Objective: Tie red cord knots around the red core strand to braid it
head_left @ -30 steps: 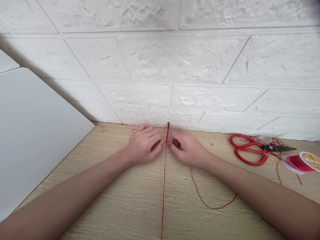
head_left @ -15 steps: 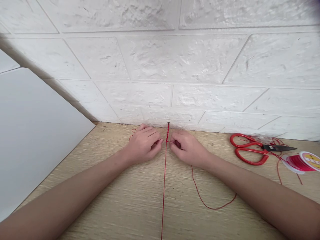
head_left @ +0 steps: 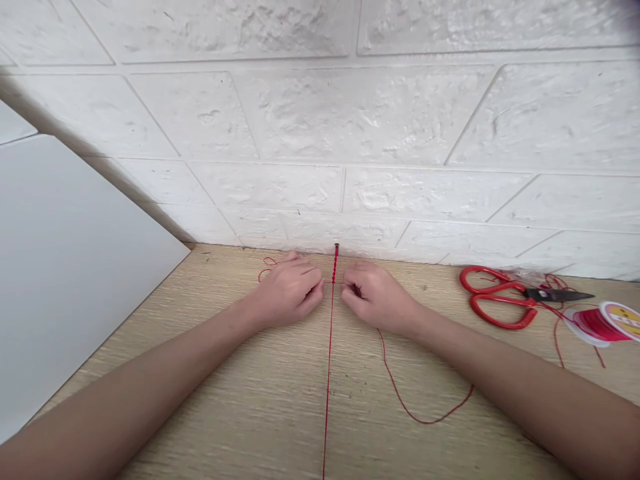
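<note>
One knotted red cord (head_left: 335, 267) runs from a dark peg (head_left: 337, 245) down the tabletop (head_left: 250, 400) between my left hand (head_left: 293, 290) and right hand (head_left: 375, 293), each pinching a side strand (head_left: 329, 282); one spool (head_left: 593, 325), yellow label (head_left: 626, 319) illegible.

Both bare forearms reach inward from the near corners; the left hand (head_left: 291, 290) and right hand (head_left: 376, 295) face each other, slightly apart, fingers curled into pinches.
</note>
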Action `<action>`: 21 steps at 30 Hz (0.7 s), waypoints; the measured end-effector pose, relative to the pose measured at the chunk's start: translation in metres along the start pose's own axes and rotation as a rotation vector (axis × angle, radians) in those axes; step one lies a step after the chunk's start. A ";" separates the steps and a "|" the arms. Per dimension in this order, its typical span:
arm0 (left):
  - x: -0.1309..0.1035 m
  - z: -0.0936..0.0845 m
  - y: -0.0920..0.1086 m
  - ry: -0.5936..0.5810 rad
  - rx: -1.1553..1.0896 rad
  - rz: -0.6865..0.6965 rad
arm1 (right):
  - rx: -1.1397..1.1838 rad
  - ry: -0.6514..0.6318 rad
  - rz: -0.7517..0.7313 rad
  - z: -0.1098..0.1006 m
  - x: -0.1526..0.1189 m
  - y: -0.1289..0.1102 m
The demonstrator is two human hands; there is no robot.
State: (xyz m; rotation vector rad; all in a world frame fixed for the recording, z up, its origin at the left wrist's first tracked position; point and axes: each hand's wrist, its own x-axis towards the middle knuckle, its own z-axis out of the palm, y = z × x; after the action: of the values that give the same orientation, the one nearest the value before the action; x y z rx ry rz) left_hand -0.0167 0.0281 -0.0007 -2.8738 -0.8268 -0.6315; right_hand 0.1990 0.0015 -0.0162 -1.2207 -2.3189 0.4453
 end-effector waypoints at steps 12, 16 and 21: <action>-0.001 0.000 0.001 -0.062 -0.016 -0.034 | 0.035 0.001 0.024 -0.002 0.001 -0.001; -0.001 0.000 0.000 -0.066 -0.029 -0.038 | 0.037 0.005 0.024 -0.002 0.001 -0.001; -0.002 0.000 -0.002 -0.036 -0.062 -0.031 | 0.053 0.003 0.037 -0.003 0.001 0.000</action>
State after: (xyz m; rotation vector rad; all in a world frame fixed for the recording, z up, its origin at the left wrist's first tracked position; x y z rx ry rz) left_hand -0.0193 0.0293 -0.0010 -2.9416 -0.8735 -0.6205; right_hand 0.2004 0.0022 -0.0135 -1.2396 -2.2706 0.5135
